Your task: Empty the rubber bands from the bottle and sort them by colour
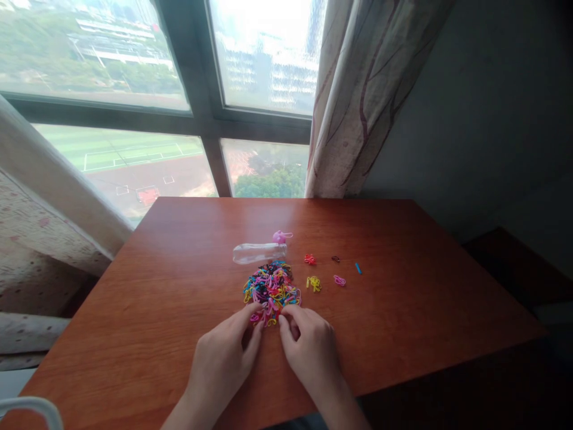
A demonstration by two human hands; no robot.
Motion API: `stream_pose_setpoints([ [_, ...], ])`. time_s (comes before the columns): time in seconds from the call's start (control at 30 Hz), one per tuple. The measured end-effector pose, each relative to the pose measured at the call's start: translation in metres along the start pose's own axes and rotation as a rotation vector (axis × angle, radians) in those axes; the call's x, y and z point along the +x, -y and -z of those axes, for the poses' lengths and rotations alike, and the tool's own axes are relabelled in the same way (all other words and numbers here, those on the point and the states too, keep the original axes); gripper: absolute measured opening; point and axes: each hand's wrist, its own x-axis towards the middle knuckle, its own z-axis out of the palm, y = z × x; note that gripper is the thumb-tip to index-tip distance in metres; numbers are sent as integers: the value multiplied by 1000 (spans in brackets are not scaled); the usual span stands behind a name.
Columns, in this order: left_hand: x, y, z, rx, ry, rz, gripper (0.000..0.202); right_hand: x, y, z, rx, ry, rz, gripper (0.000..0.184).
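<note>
A pile of small coloured rubber bands (271,285) lies in the middle of a reddish wooden table (179,286). My left hand (226,355) and my right hand (308,346) rest at the pile's near edge, fingertips curled and pinching at the nearest bands; I cannot make out a single band in either. Behind the pile lies a clear plastic bottle (258,252) on its side, with a pink cap (280,237) beside its mouth. To the right sit small sorted clusters: red bands (309,259), yellow bands (314,283), pink bands (339,280), a dark band (335,258) and a blue band (358,268).
A large window (201,119) stands behind the table, with a patterned curtain (358,95) at its right. A grey wall (492,107) fills the right side. A white curved object (31,409) shows at the bottom left corner.
</note>
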Motion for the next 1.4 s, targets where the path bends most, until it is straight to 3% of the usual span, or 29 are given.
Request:
stream_pose_setpoints([
  [0.3,-2,2,0,-110,96,-80,19,1,-2,-3,-19,-21,41,27],
  [0.63,-1,2,0,-137,126,-73,20,0,-2,-2,-45,-49,128,14],
  [1.1,-1,-3,3,-77,124,-91,19,-8,-19,14,-16,-66,20,13],
  [1.23,-2,-2,2,-58,141,-107,21,1,-30,23,-1,-90,2,15],
  [1.4,-2,-1,1,-54,155,-117,22,33,-46,35,-28,-158,-15,21],
])
